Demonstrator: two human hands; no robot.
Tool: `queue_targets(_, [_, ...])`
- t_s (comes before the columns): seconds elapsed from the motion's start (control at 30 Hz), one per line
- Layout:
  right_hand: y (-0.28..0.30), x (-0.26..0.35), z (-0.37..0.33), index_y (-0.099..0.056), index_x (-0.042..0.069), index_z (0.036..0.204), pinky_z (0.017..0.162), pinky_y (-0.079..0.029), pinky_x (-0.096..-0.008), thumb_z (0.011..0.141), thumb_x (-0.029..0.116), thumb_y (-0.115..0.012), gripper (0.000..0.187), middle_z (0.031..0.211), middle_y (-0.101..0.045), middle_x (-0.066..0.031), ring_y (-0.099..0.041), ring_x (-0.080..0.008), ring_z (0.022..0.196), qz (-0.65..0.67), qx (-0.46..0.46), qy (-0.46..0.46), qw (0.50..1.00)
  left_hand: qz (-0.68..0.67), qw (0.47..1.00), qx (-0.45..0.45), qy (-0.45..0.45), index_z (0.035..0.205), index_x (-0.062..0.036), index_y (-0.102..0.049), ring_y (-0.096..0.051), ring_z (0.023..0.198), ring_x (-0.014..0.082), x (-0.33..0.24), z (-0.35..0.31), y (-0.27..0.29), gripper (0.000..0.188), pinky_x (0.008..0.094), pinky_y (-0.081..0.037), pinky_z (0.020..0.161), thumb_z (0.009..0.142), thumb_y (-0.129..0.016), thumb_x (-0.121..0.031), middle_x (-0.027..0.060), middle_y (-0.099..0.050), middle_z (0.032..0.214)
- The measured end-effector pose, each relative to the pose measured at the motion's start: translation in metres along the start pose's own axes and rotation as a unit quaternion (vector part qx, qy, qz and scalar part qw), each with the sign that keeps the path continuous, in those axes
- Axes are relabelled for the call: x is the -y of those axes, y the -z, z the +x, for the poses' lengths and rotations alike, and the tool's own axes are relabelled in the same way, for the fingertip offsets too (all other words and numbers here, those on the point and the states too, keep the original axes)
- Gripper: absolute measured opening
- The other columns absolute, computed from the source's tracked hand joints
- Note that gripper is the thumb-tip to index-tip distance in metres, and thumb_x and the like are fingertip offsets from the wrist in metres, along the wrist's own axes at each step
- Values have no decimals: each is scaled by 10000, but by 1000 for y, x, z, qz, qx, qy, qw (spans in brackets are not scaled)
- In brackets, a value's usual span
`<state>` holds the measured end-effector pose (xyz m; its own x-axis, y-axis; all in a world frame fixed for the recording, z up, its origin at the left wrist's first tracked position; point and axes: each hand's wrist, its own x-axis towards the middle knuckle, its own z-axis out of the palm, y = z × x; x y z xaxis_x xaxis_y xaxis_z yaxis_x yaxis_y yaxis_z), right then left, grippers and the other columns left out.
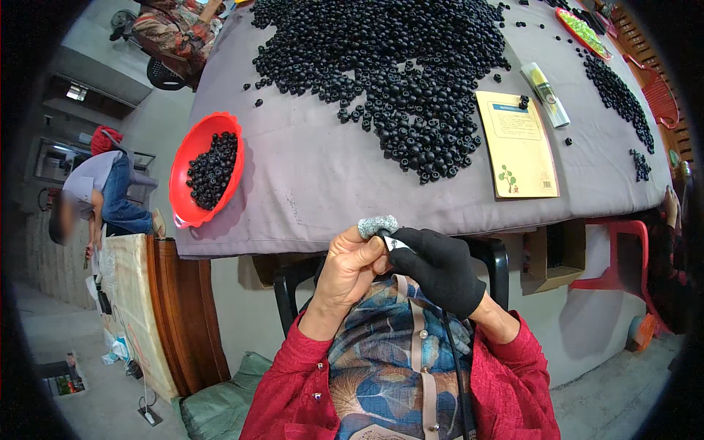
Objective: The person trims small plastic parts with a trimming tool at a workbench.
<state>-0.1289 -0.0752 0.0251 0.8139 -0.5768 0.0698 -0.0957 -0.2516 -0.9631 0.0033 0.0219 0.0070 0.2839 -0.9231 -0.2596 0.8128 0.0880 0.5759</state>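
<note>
My left hand (345,264) is bare except for a grey speckled finger cover (377,225). Its thumb and fingers pinch together at the near table edge. My right hand (444,271), in a black glove, presses its fingertips against the same spot. A small white piece with dark marks (396,243) shows at its fingertips; whether it is tape or something held, I cannot say. Whatever sits between the fingers is hidden. Ahead lies a big heap of small black parts with holes (411,81). A red scalloped basin (181,172) holds more of these parts at the left.
A yellow booklet (521,158) and a clear tube-shaped container (546,95) lie right of the heap on the grey tablecloth (308,198). Another black pile (620,95) and a red-rimmed tray (584,33) are farther right. A black chair (284,290) and red stool (623,253) stand nearby. Two people are at left.
</note>
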Motion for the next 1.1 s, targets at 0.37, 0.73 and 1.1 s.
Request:
queue_targets(0.37, [1,0,2,-592,49,1042,641,-484,-294,821,141,-583,240,834,-623,-129,-623,-226,729,-1,8,1,1000,0,1000,16,1,997,-26,-612,-478,581,72,2,2,4,171,199,-408,558,837,-563,-62,32,-606,779])
queue_targets(0.73, [1,-6,2,-562,0,1060,689,-485,-260,852,151,-555,257,897,-623,-98,-600,-135,771,156,17,-84,984,-34,999,34,17,937,-35,-629,-448,564,104,1,3,5,134,242,-363,548,832,-578,-100,28,-539,656])
queue_targets(1.1, [-1,-6,14,-549,-13,1083,642,-483,-240,814,199,-617,349,937,-591,-47,-552,-79,771,284,-35,-197,938,14,1000,23,7,931,-33,-622,-442,573,102,8,5,1,120,232,-357,553,839,-549,-60,26,-544,696])
